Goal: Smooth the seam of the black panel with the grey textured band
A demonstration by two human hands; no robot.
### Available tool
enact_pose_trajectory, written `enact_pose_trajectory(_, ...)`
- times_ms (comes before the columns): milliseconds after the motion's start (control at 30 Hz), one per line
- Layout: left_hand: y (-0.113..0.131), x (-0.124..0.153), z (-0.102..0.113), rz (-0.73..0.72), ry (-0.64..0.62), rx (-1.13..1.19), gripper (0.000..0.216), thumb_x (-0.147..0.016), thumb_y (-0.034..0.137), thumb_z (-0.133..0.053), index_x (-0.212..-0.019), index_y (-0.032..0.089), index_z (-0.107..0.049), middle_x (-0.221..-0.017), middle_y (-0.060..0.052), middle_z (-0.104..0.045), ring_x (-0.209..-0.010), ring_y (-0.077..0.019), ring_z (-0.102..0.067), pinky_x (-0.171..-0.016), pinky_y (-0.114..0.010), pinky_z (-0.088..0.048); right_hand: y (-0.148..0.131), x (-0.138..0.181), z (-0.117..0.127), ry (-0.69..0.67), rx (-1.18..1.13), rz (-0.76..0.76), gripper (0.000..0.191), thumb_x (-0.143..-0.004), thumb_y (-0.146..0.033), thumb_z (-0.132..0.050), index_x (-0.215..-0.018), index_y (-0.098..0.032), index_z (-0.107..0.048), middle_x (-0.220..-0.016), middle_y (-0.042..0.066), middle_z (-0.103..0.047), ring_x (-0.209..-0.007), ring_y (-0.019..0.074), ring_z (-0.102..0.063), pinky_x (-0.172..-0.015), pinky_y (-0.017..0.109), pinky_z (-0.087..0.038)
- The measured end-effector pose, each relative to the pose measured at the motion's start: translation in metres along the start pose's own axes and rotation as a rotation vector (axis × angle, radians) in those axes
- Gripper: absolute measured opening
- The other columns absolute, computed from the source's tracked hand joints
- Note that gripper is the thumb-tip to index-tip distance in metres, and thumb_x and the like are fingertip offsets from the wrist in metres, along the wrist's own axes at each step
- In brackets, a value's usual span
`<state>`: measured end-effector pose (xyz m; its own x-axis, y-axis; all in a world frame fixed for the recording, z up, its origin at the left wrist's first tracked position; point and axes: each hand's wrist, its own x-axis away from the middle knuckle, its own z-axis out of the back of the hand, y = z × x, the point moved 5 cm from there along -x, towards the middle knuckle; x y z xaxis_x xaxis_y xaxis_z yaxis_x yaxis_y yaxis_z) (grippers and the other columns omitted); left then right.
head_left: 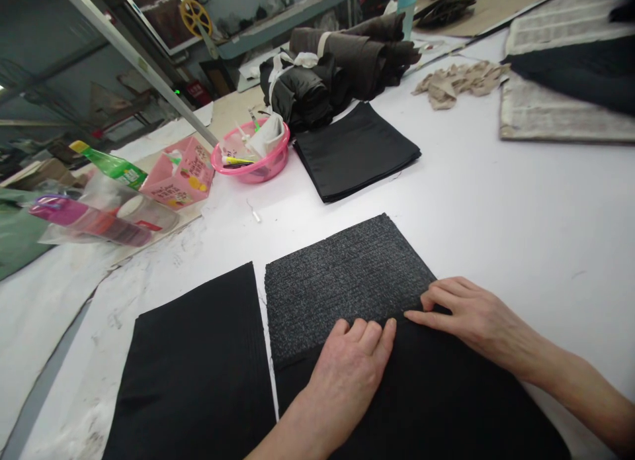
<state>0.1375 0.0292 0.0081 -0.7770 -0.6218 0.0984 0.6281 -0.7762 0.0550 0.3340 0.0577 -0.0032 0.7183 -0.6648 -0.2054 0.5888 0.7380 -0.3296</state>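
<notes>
A dark grey speckled fabric piece (342,281) lies on the white table, and a large black fabric sheet (436,400) covers its near part. My left hand (350,370) rests on the black sheet, fingers close together and curled at its far edge; the thumb is hidden. Just to the right, my right hand (471,318) pinches the same edge between thumb and bent fingers, near the right side of the grey piece. Another black fabric piece (198,367) lies flat to the left, a narrow gap away.
A stack of black fabric (357,149) lies beyond the grey piece. Beside it stand a pink basin (253,172) with small tools and a pink box (186,175). Bottles, including a purple-capped bottle (89,218), lie left. Fabric rolls (347,56) and beige scraps (456,83) are behind.
</notes>
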Motion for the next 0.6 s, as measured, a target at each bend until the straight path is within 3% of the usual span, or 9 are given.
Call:
enact_pose_trajectory(200, 0.008, -0.008, -0.002, -0.044, 0.039, -0.011, 0.049, -0.096, 0.012, -0.045, -0.144, 0.006, -0.034, -0.106, -0.007, -0.053, -0.091, -0.0194, -0.049, -0.080, -0.035, -0.044, 0.004, 0.007, 0.003, 0.046, -0.005, -0.032, 0.034, -0.108, -0.023, -0.033, -0.128, -0.033, -0.058, -0.102, 0.004, -0.054, -0.097, 0.0191, -0.050, -0.086, 0.035, -0.038)
enact_pose_trajectory(600, 0.010, -0.020, -0.004, -0.038, 0.015, 0.016, 0.051, -0.095, 0.014, -0.048, -0.144, 0.009, -0.034, -0.103, -0.005, -0.053, -0.090, -0.0197, -0.049, -0.077, -0.035, -0.045, 0.009, 0.015, 0.008, 0.078, -0.019, -0.073, 0.032, -0.107, -0.022, -0.035, -0.124, -0.031, -0.060, -0.101, 0.004, -0.054, -0.099, 0.0197, -0.050, -0.086, 0.035, -0.038)
